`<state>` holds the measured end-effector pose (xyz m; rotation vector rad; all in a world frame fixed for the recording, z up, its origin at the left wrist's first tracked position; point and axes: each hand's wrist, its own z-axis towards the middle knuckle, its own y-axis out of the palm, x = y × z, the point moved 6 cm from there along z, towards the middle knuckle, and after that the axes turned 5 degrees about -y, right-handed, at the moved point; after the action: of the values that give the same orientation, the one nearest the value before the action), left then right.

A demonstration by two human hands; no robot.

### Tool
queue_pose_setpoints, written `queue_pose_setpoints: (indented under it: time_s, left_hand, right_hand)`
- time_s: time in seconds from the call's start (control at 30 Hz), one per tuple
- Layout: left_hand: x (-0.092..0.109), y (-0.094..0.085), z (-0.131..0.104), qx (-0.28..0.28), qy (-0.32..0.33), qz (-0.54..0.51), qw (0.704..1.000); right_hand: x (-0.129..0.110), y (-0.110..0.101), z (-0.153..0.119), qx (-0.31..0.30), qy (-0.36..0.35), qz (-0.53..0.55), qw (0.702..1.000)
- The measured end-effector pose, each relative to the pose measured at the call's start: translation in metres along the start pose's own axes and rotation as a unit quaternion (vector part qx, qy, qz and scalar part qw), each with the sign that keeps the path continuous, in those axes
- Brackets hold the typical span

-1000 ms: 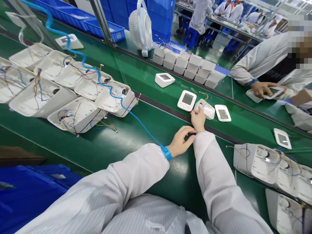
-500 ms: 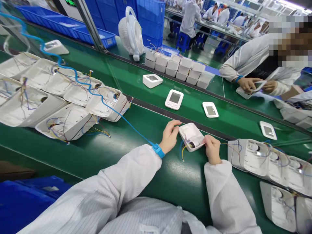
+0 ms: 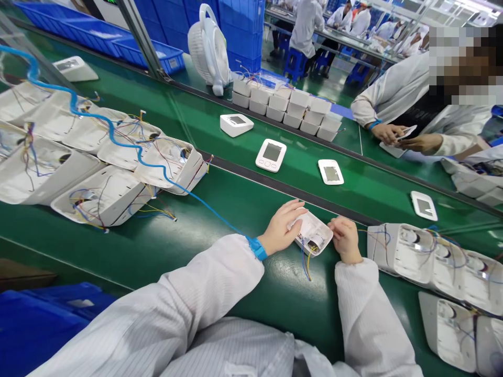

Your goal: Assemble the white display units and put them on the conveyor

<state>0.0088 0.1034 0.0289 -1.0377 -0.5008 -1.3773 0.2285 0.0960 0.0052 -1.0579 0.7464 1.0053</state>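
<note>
A white plastic housing (image 3: 319, 230), open side up, rests on the green bench in front of me. A motor-like round part sits inside it, and blue and yellow wires (image 3: 306, 264) hang over its near edge. My left hand (image 3: 283, 226) grips the housing's left side, thumb inside the rim and fingers across the far edge. At the right rim is my right hand (image 3: 345, 235), its fingers curled together in a pinch; whatever lies between them is too small to make out. A blue wrist strap (image 3: 257, 248) with a coiled cord circles my left wrist.
Wired white housings (image 3: 168, 162) are stacked at left, more housings (image 3: 408, 248) at right. Beyond a dark rail, white monitor units with screens (image 3: 271, 155) lie on a green belt. A fan (image 3: 210, 50) and grey-white boxes (image 3: 291, 110) stand behind; a co-worker (image 3: 408, 99) handles a part opposite.
My left hand has moved right and closed on the housing, which has turned and shifted slightly nearer. My right hand stays by its right rim. The units on the belt have slid left.
</note>
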Motion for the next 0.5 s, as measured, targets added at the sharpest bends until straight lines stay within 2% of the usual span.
queue_pose_setpoints:
  time_s: [0.03,0.1,0.2,0.3,0.4,0.43,0.5]
  left_hand:
    - [-0.001,0.001,0.0,-0.004,-0.008,0.009,1.0]
    - [-0.006,0.009,0.0,-0.048,-0.031,0.048,0.997]
    - [-0.01,0.02,-0.001,-0.12,-0.044,0.109,0.986]
    - [-0.008,0.021,-0.002,-0.132,-0.045,0.134,0.981]
    - [-0.006,0.018,-0.002,-0.132,-0.056,0.142,0.979]
    - [-0.006,0.017,-0.002,-0.132,-0.058,0.143,0.979]
    - [-0.005,0.016,-0.001,-0.13,-0.06,0.143,0.979]
  right_hand:
    - [0.0,-0.002,0.0,0.027,-0.005,-0.014,1.0]
    - [-0.001,-0.004,0.002,0.071,-0.017,-0.049,0.996]
    - [-0.009,-0.004,0.021,0.089,-0.045,-0.11,0.989]
    - [-0.011,0.004,0.061,0.041,-0.076,-0.159,0.983]
    - [-0.001,0.018,0.104,-0.027,-0.09,-0.22,0.971]
    - [0.006,0.023,0.116,-0.054,-0.079,-0.271,0.958]
    - [0.021,0.031,0.13,-0.071,-0.04,-0.344,0.935]
